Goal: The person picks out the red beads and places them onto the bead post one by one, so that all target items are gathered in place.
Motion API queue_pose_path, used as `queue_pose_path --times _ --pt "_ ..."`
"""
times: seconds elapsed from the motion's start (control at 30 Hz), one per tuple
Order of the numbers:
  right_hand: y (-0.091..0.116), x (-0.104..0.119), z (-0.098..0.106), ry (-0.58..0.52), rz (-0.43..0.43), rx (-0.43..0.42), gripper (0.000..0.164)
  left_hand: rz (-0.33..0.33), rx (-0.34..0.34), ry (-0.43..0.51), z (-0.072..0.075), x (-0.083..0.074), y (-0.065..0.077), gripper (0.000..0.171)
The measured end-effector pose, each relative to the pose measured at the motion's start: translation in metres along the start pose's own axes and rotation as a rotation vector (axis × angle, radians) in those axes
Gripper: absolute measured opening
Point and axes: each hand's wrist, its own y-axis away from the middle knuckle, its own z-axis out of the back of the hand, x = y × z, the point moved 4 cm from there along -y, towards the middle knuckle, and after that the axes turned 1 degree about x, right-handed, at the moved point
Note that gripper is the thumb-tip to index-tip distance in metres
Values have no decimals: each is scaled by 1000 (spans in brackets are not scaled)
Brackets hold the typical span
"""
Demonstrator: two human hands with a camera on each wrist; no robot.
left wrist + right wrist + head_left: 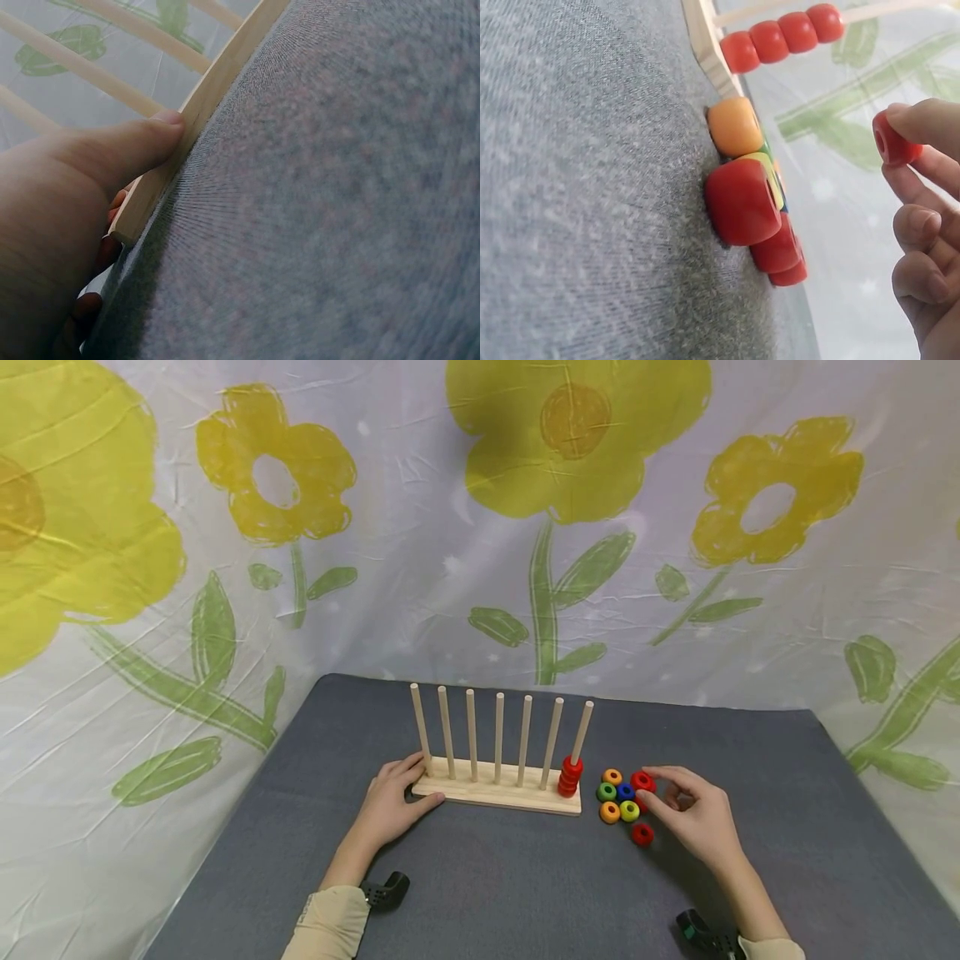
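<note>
1. I judge the step in hand to be lifting one more red bead (pixel 894 142) for the rightmost peg (pixel 583 731), where four red beads (pixel 569 778) are already stacked; the other six pegs are bare.
2. I have that bead pinched between the thumb and index finger of my right hand (pixel 693 810); in the right wrist view it is clear of the table, its hole facing sideways, and my remaining fingers are curled in toward the palm.
3. The hand reaches in from the right, palm toward the rack, above the loose group: two orange beads, a green bead (pixel 607 792), a blue bead (pixel 626 792), a yellow bead (pixel 629 811) and more red ones.
4. My left hand (pixel 390 802) grips the left end of the wooden peg rack (pixel 495 797), thumb against the front edge, fingers round the end, apparently steadying it.
5. As I read it, the next move calls for raising the bead above the peg's tip, turning its hole downward and lining it up before letting go.
</note>
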Motion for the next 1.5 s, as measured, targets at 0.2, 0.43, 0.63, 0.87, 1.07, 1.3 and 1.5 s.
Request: queue_pose_path --times 0.2,0.43,0.63,0.87,1.07,1.3,1.5 --pt "-3 0 -1 -10 15 4 31 -5 3 0 -2 1 0 75" --pt "-6 3 -3 -14 23 2 31 -12 4 -10 -3 3 -2 76" --pt "-8 5 -3 -23 16 -1 31 -13 5 -19 -1 2 -3 76" --pt "-10 5 -4 -17 13 1 31 -14 7 -19 -1 2 -3 77" --pt "-10 7 -5 -13 10 -2 31 -8 10 -19 -2 2 -3 77" --pt "-13 10 -6 -1 15 -5 30 -11 6 -23 -1 0 -2 76" --pt "-16 13 -7 -22 20 -2 31 -5 7 -23 -1 0 -2 76"
